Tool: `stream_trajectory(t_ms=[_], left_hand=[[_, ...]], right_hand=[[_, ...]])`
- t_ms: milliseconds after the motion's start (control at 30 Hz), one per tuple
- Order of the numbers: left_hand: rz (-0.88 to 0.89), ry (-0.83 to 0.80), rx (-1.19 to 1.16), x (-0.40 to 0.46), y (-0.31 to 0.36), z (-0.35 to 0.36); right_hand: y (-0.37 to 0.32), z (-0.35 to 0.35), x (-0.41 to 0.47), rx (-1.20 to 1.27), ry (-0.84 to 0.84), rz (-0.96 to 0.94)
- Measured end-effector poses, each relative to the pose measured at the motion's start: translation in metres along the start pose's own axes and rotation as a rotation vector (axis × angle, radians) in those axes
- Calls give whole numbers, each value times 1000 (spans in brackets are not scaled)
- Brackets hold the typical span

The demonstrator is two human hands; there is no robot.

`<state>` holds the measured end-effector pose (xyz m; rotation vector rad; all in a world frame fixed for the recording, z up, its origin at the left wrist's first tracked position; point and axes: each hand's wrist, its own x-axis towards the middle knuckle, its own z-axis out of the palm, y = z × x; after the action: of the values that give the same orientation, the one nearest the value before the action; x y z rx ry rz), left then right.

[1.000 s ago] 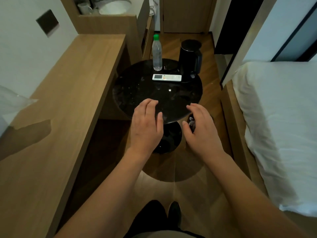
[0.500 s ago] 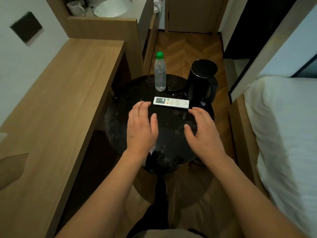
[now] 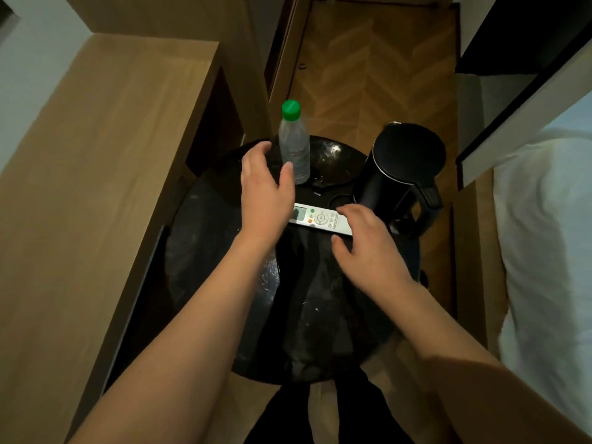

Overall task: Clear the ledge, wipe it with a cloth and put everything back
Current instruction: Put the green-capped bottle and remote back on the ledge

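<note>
Both hands advanced since earlier | left hand [image 3: 264, 190] spread, empty, bottle [image 3: 294, 145] just beyond thumb | right hand [image 3: 368, 248] spread, fingertips over remote [image 3: 320, 218], kettle [image 3: 403, 168] beyond | round table [image 3: 205, 251] beneath

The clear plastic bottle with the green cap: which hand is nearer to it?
Left. The left hand is open right beside the clear plastic bottle with the green cap, thumb nearly touching. The right hand is over the white remote control, farther away.

Glossy black stone table [image 3: 198, 251], clear plastic bottle [image 3: 294, 149], matt wood ledge [image 3: 96, 187]
</note>
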<state>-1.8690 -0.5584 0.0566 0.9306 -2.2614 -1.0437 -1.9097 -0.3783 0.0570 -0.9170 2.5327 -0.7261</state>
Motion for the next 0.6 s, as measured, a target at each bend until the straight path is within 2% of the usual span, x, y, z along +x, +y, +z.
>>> stream_trajectory(t_ms=[167,367,600], left_hand=[[-76,-19,-71,51,-3,42],[-180,47,-182,91,-4,79],[-196,194,-212,82,5,64]], right_hand=[[20,20,36,6,-80,-9],[48,31,49,-11,-168,24],[57,28,56,-26,-196,24]])
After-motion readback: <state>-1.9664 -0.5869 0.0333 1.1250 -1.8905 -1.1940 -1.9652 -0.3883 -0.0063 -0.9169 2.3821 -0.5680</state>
